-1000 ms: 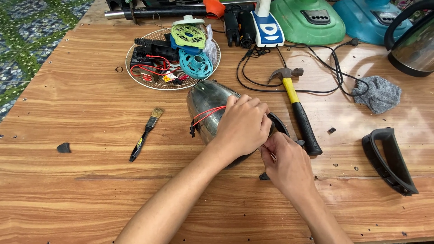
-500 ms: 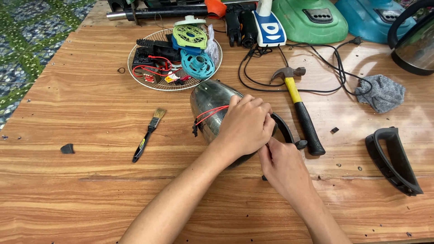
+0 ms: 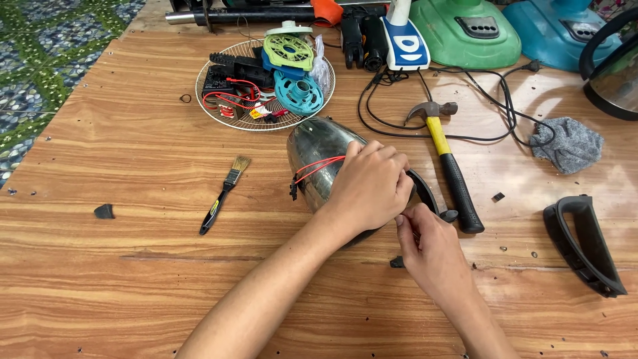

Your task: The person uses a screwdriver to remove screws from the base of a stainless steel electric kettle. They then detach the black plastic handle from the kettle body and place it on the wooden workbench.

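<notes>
A shiny metal kettle body [image 3: 318,151] lies on its side on the wooden table [image 3: 119,252], with red wires [image 3: 318,166] hanging from it. My left hand [image 3: 369,185] rests over the body and grips it. My right hand [image 3: 430,249] sits just below and right, its fingers pinched at the black rim piece [image 3: 425,189] on the body's end. What the fingertips hold is hidden.
A wire fan grille [image 3: 232,116] holds plastic parts and wiring. A small paintbrush [image 3: 224,194] lies left, a yellow-handled hammer [image 3: 448,159] right, a black handle piece [image 3: 585,242] far right, a grey rag [image 3: 568,143], black cables [image 3: 425,129] and appliances at the back.
Both hands stay on the kettle body; the right hand has shifted slightly at the rim. The view has drifted a little.
</notes>
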